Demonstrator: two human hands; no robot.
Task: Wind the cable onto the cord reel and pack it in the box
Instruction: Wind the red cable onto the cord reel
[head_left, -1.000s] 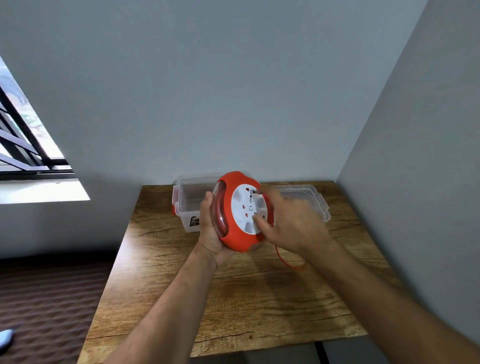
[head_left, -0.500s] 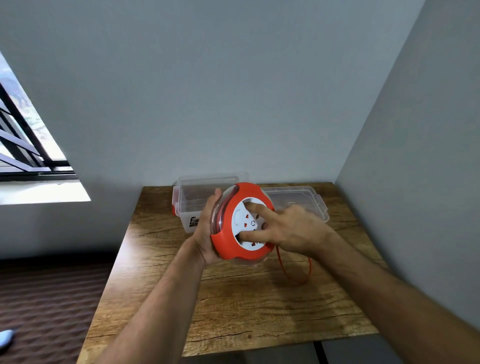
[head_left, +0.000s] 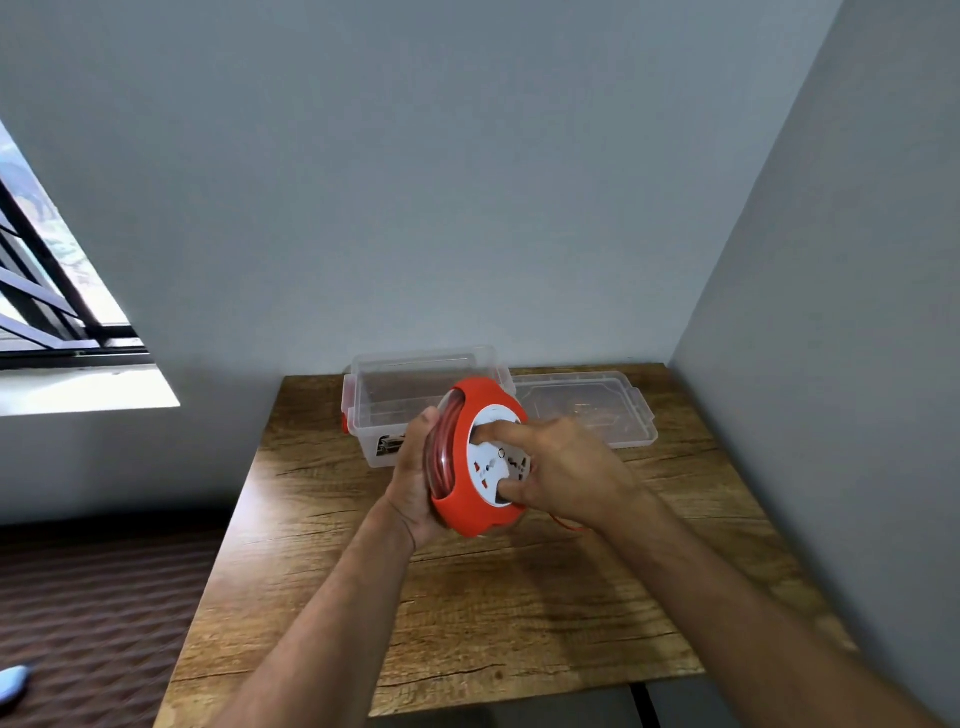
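I hold a round red cord reel (head_left: 467, 499) upright above the middle of the wooden table (head_left: 467, 613). My left hand (head_left: 415, 478) grips its back and rim. My right hand (head_left: 566, 473) presses finger and thumb into the white socket disc (head_left: 491, 467) on its front. Red cable (head_left: 441, 457) lies coiled behind the clear side of the reel. A short loop of loose cable (head_left: 569, 525) hangs below my right wrist. The clear plastic box (head_left: 374, 395) stands open behind the reel.
The box's clear lid (head_left: 587, 410) lies flat to the right of the box. Grey walls close in the table at the back and right. A barred window (head_left: 47, 306) is at the left, with dark floor below.
The white disc has turned under my right hand, whose fingers have shifted round it. The loose cable loop under my wrist has grown shorter. The reel has tilted slightly.
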